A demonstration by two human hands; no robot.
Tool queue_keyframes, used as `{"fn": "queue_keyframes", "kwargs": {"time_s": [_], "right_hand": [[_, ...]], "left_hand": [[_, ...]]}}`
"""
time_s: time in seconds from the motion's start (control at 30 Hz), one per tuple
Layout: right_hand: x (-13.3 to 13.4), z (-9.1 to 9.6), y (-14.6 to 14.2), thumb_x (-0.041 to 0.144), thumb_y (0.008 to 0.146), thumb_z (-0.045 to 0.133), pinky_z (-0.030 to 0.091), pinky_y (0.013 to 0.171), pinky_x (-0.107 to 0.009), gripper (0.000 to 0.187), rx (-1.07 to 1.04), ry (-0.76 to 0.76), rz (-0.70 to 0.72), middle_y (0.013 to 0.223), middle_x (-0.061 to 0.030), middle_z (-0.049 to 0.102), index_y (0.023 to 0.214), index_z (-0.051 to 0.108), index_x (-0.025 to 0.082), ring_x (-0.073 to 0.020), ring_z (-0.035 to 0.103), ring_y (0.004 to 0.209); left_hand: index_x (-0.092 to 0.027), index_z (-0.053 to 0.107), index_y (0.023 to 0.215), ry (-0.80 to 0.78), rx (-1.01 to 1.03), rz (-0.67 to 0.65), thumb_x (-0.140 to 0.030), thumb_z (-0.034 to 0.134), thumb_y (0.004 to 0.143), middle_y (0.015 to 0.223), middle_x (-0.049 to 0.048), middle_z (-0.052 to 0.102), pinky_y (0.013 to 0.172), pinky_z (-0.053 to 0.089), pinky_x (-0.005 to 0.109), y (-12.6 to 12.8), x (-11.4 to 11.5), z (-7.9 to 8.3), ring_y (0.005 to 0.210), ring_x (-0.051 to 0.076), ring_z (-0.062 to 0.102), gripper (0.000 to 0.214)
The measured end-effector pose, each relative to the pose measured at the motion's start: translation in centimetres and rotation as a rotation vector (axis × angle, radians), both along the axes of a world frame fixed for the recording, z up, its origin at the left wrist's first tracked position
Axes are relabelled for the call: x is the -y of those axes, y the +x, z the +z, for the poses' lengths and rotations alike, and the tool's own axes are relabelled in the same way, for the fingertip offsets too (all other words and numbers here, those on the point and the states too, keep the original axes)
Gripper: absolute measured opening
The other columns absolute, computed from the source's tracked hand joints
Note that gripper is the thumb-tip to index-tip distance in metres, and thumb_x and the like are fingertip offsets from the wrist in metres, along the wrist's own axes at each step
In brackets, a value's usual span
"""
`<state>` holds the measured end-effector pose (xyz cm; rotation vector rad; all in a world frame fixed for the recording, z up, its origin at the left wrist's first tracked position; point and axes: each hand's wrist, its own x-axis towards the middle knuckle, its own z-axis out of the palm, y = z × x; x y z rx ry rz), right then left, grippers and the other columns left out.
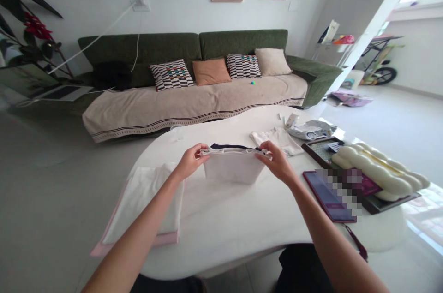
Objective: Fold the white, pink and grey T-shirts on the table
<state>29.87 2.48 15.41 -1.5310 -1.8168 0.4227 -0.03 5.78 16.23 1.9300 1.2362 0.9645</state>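
Above the white table, both hands hold a white bag-like thing [233, 167] by its top corners. Its flat front faces me, and a dark strip shows along the far top edge; what is inside cannot be seen. My left hand [192, 160] pinches the left corner, thumb on the near side. The right corner is gripped between the thumb and fingers of my right hand [275, 160]. To the left lies a folded white cloth [148, 200] on top of a pink sheet [168, 238]. Behind my right hand rests a crumpled whitish cloth [278, 140].
On the white table [242, 219], a phone or tablet [325, 196] lies at right beside a dark tray [316, 152] bearing a puffy cream pouch [377, 168]. A silver plastic packet [313, 129] is behind. Beyond stands a green sofa [145, 48]; a laptop [62, 93] is far left.
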Motion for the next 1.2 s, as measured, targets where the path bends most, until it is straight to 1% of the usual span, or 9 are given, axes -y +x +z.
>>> {"fn": "queue_keyframes", "kwargs": {"time_s": [0.1, 0.27, 0.37, 0.47, 0.57, 0.73, 0.97, 1.07, 1.2], "right_hand": [[4.9, -0.7, 0.3, 0.027, 0.082, 0.047, 0.043, 0.076, -0.028, 0.012, 0.017, 0.145, 0.054, 0.096, -0.0041, 0.058, 0.092, 0.049, 0.020, -0.0151, 0.053, 0.084], [12.5, -7.1, 0.9, 0.011, 0.077, 0.044, 0.042, 0.084, -0.033, 0.015, 0.321, 0.007, 0.223, 0.103, -0.0066, 0.057, 0.085, 0.052, 0.021, -0.0197, 0.048, 0.102], [14.5, -9.1, 0.5, 0.019, 0.079, 0.047, 0.040, 0.089, -0.036, 0.013, 0.364, -0.061, 0.211, 0.117, -0.0072, 0.052, 0.089, 0.054, 0.021, -0.0212, 0.042, 0.113], [14.1, -9.5, -2.5, 0.032, 0.086, 0.040, 0.036, 0.094, -0.037, 0.027, 0.314, -0.061, -0.017, 0.125, -0.0099, 0.046, 0.107, 0.053, 0.020, -0.0214, 0.039, 0.118], [12.9, -10.2, -7.5, 0.040, 0.088, 0.036, 0.029, 0.097, -0.047, 0.045, 0.366, -0.118, -0.214, 0.139, -0.0118, 0.032, 0.129, 0.040, 0.022, -0.0282, 0.024, 0.129], [13.1, -12.6, -11.0, 0.050, 0.085, 0.037, 0.016, 0.100, -0.054, 0.052, 0.468, -0.216, -0.146, 0.145, -0.0054, 0.021, 0.135, 0.031, 0.034, -0.0306, 0.010, 0.133], [8.7, -8.6, -2.8, 0.040, 0.091, 0.029, 0.015, 0.099, -0.060, 0.033, 0.572, -0.276, 0.179, 0.136, 0.0056, 0.040, 0.108, 0.057, 0.036, -0.0260, 0.017, 0.132], [5.0, -7.5, -2.8, 0.029, 0.085, 0.042, 0.009, 0.096, -0.066, 0.023, 0.617, -0.267, 0.216, 0.132, 0.0017, 0.045, 0.094, 0.063, 0.030, -0.0301, 0.015, 0.132], [3.7, -7.7, -7.3, 0.017, 0.081, 0.045, 0.014, 0.099, -0.060, 0.031, 0.624, -0.231, 0.202, 0.138, -0.0114, 0.036, 0.109, 0.058, 0.019, -0.0292, 0.019, 0.131]], "left_hand": [[-0.019, 0.057, 0.093, 0.130, -0.119, -0.089, -0.024, 0.054, 0.077, 0.093, 0.0012, 0.060, 0.083, 0.042, 0.026, -0.1, 4.4, 0.5, 0.088, 0.015, 0.056, 0.017], [-0.022, 0.059, 0.094, 0.120, -0.470, -0.428, -0.009, 0.048, 0.075, 0.099, 0.0020, 0.061, 0.095, 0.034, 0.036, -0.1, 11.5, -4.5, 0.098, 0.018, 0.053, 0.025], [-0.025, 0.059, 0.103, 0.086, -0.524, -0.497, -0.017, 0.052, 0.075, 0.109, 0.0030, 0.057, 0.098, 0.032, 0.037, 0.2, 12.4, -6.4, 0.104, 0.019, 0.050, 0.030], [-0.023, 0.055, 0.115, 0.137, -0.491, -0.338, -0.027, 0.043, 0.083, 0.124, 0.0065, 0.049, 0.100, 0.031, 0.034, 1.9, 10.1, -6.7, 0.117, 0.020, 0.041, 0.034], [-0.027, 0.044, 0.128, 0.135, -0.615, -0.196, -0.035, 0.038, 0.086, 0.140, 0.0055, 0.031, 0.104, 0.022, 0.045, 4.5, 6.7, -7.4, 0.130, 0.026, 0.020, 0.043], [-0.036, 0.036, 0.131, 0.011, -0.852, -0.063, -0.049, 0.037, 0.085, 0.142, 0.0070, 0.027, 0.097, 0.016, 0.060, 5.7, 4.8, -9.5, 0.129, 0.033, 0.020, 0.048], [-0.035, 0.041, 0.129, 0.034, -0.887, 0.004, -0.038, 0.028, 0.088, 0.113, 0.0095, 0.055, 0.094, 0.021, 0.055, 3.0, 12.1, -8.8, 0.103, 0.027, 0.049, 0.042], [-0.027, 0.035, 0.134, -0.118, -0.787, -0.144, -0.036, 0.026, 0.088, 0.106, 0.0102, 0.060, 0.094, 0.025, 0.050, 5.7, 16.9, -8.8, 0.099, 0.025, 0.053, 0.047], [-0.006, 0.030, 0.135, -0.244, -0.685, -0.276, -0.031, 0.034, 0.084, 0.095, 0.0169, 0.065, 0.092, 0.029, 0.047, 12.0, 20.6, -9.2, 0.090, 0.028, 0.059, 0.058]]}}
